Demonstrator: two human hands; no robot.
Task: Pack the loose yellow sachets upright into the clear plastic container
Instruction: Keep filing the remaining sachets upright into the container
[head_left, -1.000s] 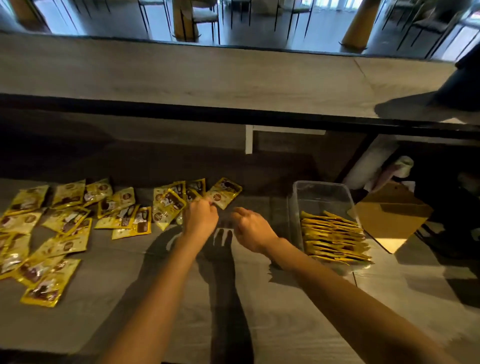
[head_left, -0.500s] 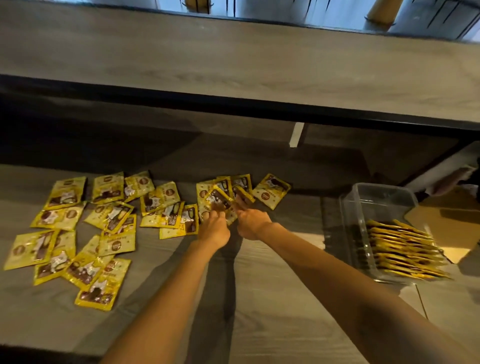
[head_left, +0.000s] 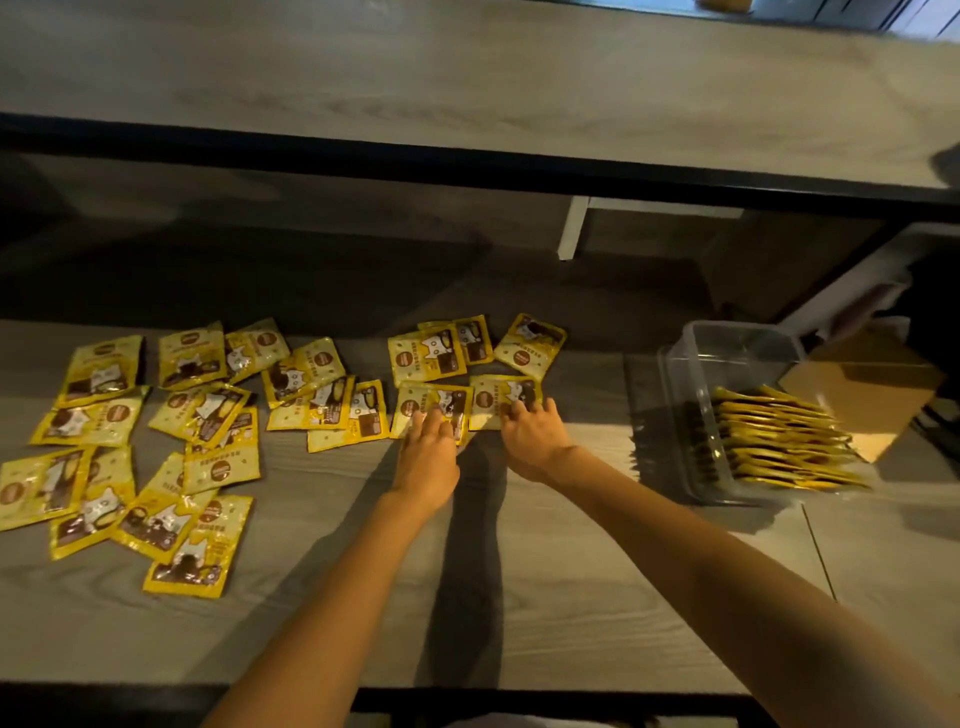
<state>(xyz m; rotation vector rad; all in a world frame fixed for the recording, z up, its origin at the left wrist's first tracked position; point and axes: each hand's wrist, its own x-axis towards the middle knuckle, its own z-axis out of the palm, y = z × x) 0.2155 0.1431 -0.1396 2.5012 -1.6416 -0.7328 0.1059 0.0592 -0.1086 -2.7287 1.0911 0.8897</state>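
Note:
Several loose yellow sachets (head_left: 197, 441) lie flat across the left and middle of the grey wooden table (head_left: 545, 597). My left hand (head_left: 427, 452) rests with straight fingers on one sachet (head_left: 415, 408) in the middle group. My right hand (head_left: 530, 434) lies beside it, fingertips on the neighbouring sachet (head_left: 493, 397). To the right stands the clear plastic container (head_left: 727, 348), with a row of yellow sachets (head_left: 779, 447) packed on edge in its near half.
A brown cardboard piece (head_left: 867, 384) leans behind the container at the right. A raised counter (head_left: 467, 78) runs across the back, with a dark shelf gap below it. The table's near edge is at the bottom.
The view has tilted down and closer. Both hands have spread out from a bunched hold and now press flat on two separate sachets pulled slightly toward me.

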